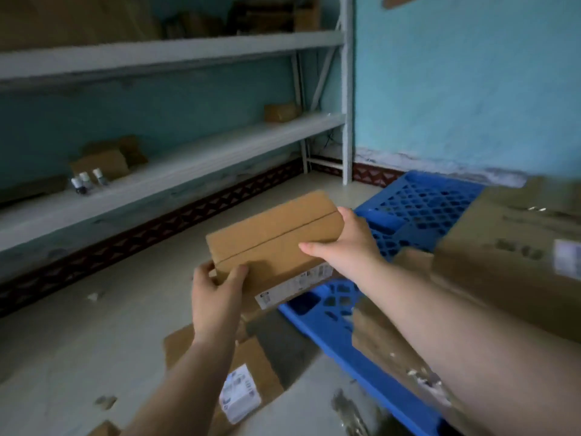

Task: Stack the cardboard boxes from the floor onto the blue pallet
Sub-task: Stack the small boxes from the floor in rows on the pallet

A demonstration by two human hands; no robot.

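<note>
A small brown cardboard box [270, 240] with a white label on its near side hangs in the air between both hands, over the left edge of the blue pallet [418, 209]. My left hand [217, 294] grips its near left corner. My right hand [349, 243] holds its right end, thumb on top. A large cardboard box [509, 262] lies on the pallet at the right, with a smaller one [412, 262] in front of it. Another labelled box [248, 369] rests on the floor under my left arm.
A white metal shelf rack [176, 180] runs along the left wall, with small bottles [88, 180] and a few boxes on it. The turquoise wall [465, 89] stands behind the pallet. Scraps of cardboard [105, 401] lie on the pale floor.
</note>
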